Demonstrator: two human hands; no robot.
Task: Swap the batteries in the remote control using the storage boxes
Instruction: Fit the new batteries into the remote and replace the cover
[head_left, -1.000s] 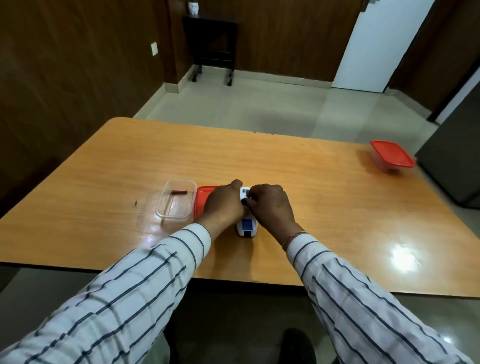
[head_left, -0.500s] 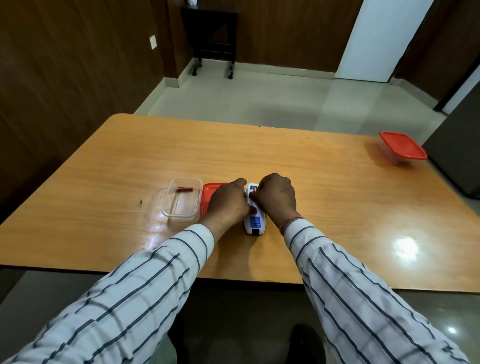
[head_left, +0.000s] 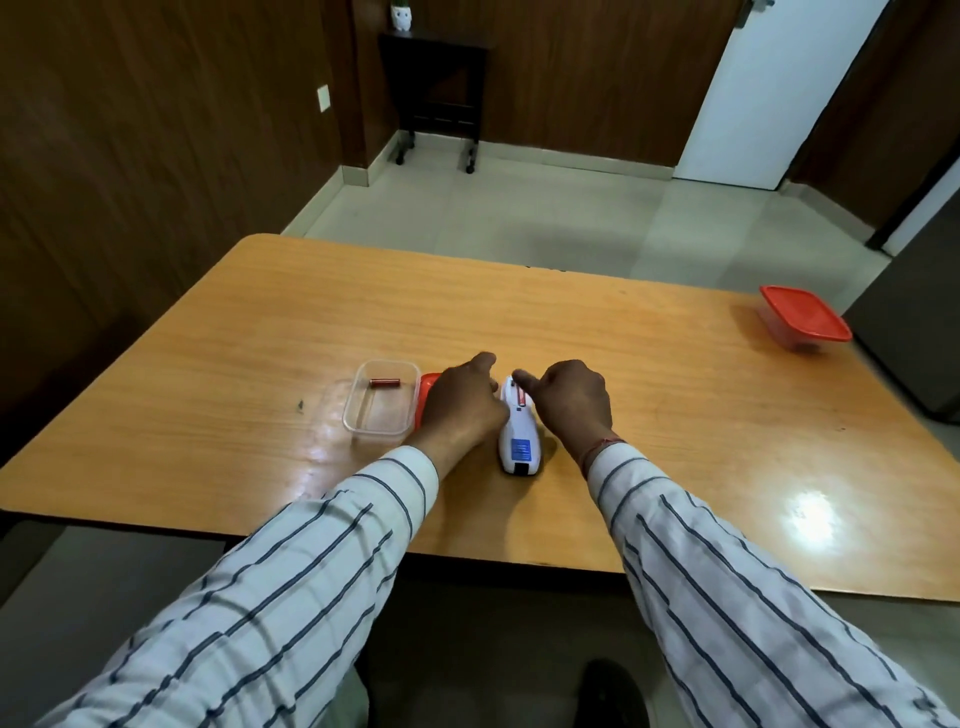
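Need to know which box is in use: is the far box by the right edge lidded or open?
Lidded: the far box wears its red lid; the clear box sits open.

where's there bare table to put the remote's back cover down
Free: the wide stretch of table between the right hand and the closed red-lid box, and the far half beyond both hands. Crowded: the open box with a battery, red lid, left hand and remote sit packed together.

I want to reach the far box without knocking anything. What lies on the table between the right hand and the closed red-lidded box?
Nothing: in the head view the table is bare between the right hand and the closed red-lidded box.
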